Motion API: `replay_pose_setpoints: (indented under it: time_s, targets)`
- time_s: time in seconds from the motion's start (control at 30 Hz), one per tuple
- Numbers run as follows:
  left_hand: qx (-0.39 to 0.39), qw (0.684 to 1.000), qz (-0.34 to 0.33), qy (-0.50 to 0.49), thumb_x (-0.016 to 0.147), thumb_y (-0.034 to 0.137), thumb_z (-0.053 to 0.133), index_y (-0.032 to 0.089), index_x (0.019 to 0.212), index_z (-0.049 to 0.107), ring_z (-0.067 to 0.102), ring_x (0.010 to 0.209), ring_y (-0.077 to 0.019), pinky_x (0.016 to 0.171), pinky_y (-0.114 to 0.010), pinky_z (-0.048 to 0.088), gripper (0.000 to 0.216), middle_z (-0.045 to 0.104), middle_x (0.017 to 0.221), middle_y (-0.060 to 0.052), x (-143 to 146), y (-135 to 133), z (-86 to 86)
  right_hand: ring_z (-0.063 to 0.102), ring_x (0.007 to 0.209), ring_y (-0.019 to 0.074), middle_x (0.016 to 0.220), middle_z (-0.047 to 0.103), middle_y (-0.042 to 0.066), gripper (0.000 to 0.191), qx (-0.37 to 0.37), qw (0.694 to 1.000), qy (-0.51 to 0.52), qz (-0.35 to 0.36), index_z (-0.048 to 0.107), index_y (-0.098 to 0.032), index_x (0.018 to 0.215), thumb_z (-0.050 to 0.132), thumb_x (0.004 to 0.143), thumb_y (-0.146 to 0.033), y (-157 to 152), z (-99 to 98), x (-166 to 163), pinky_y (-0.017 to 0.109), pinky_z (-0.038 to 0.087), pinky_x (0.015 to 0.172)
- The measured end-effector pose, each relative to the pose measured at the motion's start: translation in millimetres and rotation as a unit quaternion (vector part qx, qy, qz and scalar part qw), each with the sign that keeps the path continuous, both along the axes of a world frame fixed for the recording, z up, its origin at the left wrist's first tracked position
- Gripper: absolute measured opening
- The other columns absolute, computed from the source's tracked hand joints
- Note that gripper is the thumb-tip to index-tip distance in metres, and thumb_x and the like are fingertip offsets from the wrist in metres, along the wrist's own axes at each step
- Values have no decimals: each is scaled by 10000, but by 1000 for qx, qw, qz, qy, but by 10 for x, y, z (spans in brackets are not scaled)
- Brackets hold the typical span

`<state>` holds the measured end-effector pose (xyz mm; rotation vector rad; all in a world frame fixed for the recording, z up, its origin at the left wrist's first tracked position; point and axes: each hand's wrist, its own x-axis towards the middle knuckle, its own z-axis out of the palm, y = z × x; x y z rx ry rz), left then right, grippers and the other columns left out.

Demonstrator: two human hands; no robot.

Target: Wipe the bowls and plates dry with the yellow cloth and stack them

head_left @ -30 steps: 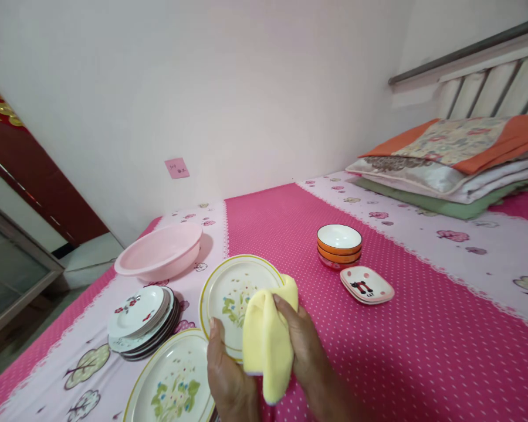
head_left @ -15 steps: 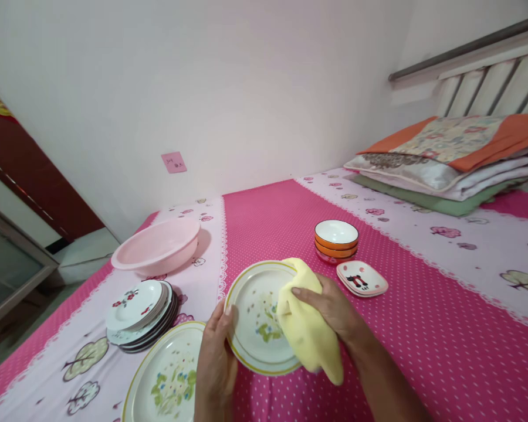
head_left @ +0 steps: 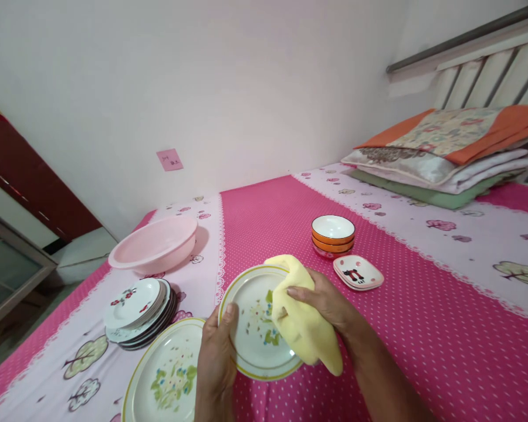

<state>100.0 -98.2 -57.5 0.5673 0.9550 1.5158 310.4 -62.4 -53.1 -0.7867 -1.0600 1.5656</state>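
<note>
A white plate [head_left: 253, 322] with a yellow-green rim and a flower print is held above the bed, tilted toward me. My left hand [head_left: 219, 346] grips its left edge, thumb on the front face. Over the plate's right side lies a yellow cloth [head_left: 303, 322], and my right hand [head_left: 323, 299] is closed on it, thumb on top; its other fingers are mostly hidden. Lower left of the held plate, a larger plate [head_left: 169, 375] with the same pattern lies on the bedspread, partly covered by my left hand and wrist.
A stack of small plates [head_left: 136, 305] sits at left, before a pink basin [head_left: 158, 246]. Stacked bowls [head_left: 333, 234] and small square cat dishes [head_left: 358, 272] stand right of centre. Folded bedding [head_left: 457, 152] is piled at the far right, against a polka-dot bedspread [head_left: 264, 217].
The held plate has turned between my hands, so its flower print sits at a different angle. My right hand and the cloth have shifted slightly left and over the rim. The view moved a little.
</note>
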Motion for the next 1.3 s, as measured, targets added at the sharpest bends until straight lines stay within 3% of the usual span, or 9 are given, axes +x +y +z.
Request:
replay_pose_setpoints:
  time_s: [0.2,0.47,0.6,0.7,0.83,0.97,1.03,1.13,1.3]
  targets:
    - [-9,984,169,-59,966,183,638,174,1184,721,788,811,-186,910,-339,611,234,822,903,-50,91,59,26,769,787,245,920,810,81,497,-73,986,146,-43,696,-152,1094,888,719,-415,8,-106,-407,319,595,752]
    - [-107,947,295,65,954,471,676,206,1253,703,707,1164,-261,1051,-353,525,400,792,1143,-55,251,-33,58,785,909,301,1009,819,100,598,-179,945,231,-147,711,-131,1168,820,731,-525,-134,-292,-1117,348,618,754]
    - [-65,968,242,12,944,430,700,221,1261,698,669,1251,-258,1085,-364,511,380,789,1175,-59,214,-4,2,784,873,302,930,820,84,570,-162,961,183,-126,722,-149,1129,843,702,-506,-92,-208,-906,347,615,743]
    - [-10,985,164,-62,989,289,607,175,1228,716,746,1102,-245,1026,-393,569,286,810,1101,-86,179,34,13,779,817,284,890,814,73,512,-123,982,114,-86,729,-156,1102,846,725,-481,-36,-128,-517,347,603,752]
    - [-43,990,54,-123,934,118,638,109,1042,775,796,922,-231,1032,-395,573,174,831,934,-105,132,27,41,737,668,252,817,793,64,453,-82,995,19,-55,730,-153,1001,857,718,-484,-5,-60,-112,340,569,658]
    - [-46,990,1,-134,946,165,672,105,1044,792,779,1044,-276,1069,-425,553,166,832,992,-131,168,16,11,736,728,279,955,797,108,558,-46,994,-31,-94,697,-158,1081,840,716,-556,59,-52,-45,383,574,682]
    - [-36,989,-3,-141,991,236,625,114,1126,782,745,1138,-296,1069,-438,553,240,822,1072,-148,234,27,1,738,837,311,1021,784,132,586,-9,975,-105,-194,681,-161,1112,801,745,-601,110,-84,-99,410,574,749]
    - [-30,988,11,-153,1034,290,553,136,1213,755,720,1193,-290,1071,-432,552,311,805,1151,-147,365,43,8,686,1115,358,1195,735,172,583,69,911,-224,-340,647,-171,1240,673,868,-620,168,-176,-206,486,528,966]
    - [-28,987,30,-157,1034,312,556,147,1328,700,705,1220,-282,1106,-430,527,366,789,1199,-159,564,19,10,555,1296,347,1403,621,186,497,241,798,-366,-414,547,-204,1453,485,1037,-469,181,-317,-266,557,432,1101]
